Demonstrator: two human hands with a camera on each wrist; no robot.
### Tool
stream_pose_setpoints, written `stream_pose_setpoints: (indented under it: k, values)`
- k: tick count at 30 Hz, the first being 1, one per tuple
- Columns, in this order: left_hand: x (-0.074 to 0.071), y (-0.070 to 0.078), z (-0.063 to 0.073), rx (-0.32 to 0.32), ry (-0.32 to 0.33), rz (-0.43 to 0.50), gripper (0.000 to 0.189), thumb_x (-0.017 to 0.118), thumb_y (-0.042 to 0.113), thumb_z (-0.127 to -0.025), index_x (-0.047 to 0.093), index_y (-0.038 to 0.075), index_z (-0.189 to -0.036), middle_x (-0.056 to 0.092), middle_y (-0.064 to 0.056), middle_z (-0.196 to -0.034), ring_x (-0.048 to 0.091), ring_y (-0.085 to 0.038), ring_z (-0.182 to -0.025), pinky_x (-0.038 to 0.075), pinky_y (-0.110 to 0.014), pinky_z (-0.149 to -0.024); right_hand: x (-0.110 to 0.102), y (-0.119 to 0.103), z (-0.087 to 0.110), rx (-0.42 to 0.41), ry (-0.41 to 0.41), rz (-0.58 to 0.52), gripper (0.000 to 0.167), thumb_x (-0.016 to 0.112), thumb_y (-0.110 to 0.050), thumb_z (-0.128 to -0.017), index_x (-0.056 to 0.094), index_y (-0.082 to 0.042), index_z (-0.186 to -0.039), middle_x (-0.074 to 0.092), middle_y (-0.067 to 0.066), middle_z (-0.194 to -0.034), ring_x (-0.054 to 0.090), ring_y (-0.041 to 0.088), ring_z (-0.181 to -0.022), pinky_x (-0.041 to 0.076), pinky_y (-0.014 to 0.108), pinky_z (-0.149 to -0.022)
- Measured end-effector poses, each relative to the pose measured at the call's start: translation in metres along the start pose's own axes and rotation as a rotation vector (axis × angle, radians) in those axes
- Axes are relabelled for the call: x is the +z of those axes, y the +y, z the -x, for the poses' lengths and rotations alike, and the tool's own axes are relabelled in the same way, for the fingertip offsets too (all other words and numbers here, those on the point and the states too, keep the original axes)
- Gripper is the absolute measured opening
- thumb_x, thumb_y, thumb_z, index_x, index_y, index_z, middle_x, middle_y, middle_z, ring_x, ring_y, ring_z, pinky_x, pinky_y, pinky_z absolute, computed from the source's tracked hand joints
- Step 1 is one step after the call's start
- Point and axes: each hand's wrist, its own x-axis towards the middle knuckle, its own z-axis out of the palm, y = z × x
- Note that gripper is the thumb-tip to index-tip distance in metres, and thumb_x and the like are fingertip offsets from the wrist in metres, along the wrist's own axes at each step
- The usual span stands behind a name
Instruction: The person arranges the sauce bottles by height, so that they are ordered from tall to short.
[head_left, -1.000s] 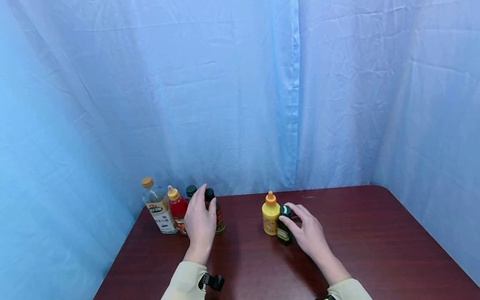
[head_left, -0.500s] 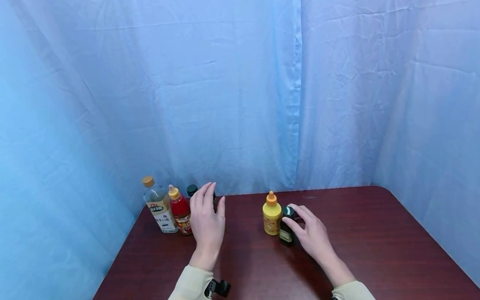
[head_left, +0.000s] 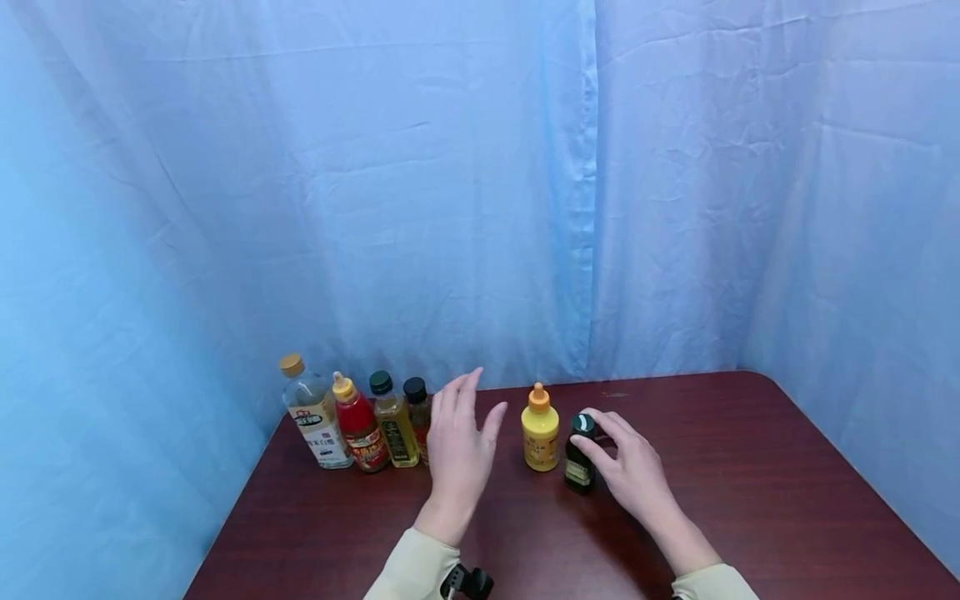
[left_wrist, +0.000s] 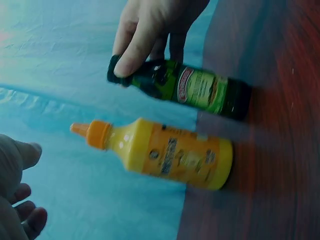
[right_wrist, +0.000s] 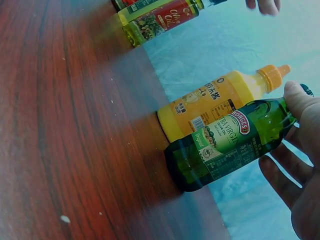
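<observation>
My right hand (head_left: 597,433) grips a small dark green olive oil bottle (head_left: 579,457) near its cap; the bottle stands on the dark red table (head_left: 750,500). The right wrist view shows the thumb (right_wrist: 299,102) across the neck of the olive oil bottle (right_wrist: 225,145). Just left of it stands a yellow squeeze bottle (head_left: 541,433) with an orange tip, also in the left wrist view as the yellow bottle (left_wrist: 170,155). My left hand (head_left: 471,415) hovers open, fingers spread, a little left of the yellow bottle and touching nothing.
A row of bottles lines the back left of the table: a clear bottle with an orange cap (head_left: 311,417), a red sauce bottle (head_left: 358,427), and two dark-capped oil bottles (head_left: 393,425). Blue curtain (head_left: 525,208) closes in the back and sides.
My left hand has drawn away from the row of bottles and moved right toward the yellow bottle, uncovering the two dark-capped bottles. My right hand keeps its hold on the olive oil bottle.
</observation>
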Motion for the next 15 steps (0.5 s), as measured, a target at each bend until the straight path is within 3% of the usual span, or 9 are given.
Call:
stream_pose_setpoints:
  k: [7, 15]
  values:
    - [0.03, 0.012, -0.001, -0.144, -0.209, 0.046, 0.066, 0.086, 0.036, -0.1, 0.062, 0.012, -0.156, 0.065, -0.011, -0.147, 0.061, -0.03, -0.133, 0.061, -0.051, -0.101, 0.0, 0.0, 0.0, 0.012, -0.003, -0.003, 0.037, 0.081, -0.029, -0.104, 0.074, -0.018, -0.139, 0.071, -0.007, -0.116, 0.073, 0.016, -0.108, 0.065, 0.041, -0.087]
    - [0.054, 0.019, -0.003, -0.208, -0.265, 0.101, 0.066, 0.088, 0.037, -0.098, 0.065, 0.012, -0.154, 0.067, -0.008, -0.145, 0.063, -0.029, -0.131, 0.06, -0.051, -0.103, 0.001, 0.001, 0.0, 0.017, -0.002, -0.008, 0.038, 0.081, -0.029, -0.104, 0.074, -0.016, -0.14, 0.072, -0.007, -0.117, 0.074, 0.016, -0.109, 0.065, 0.042, -0.087]
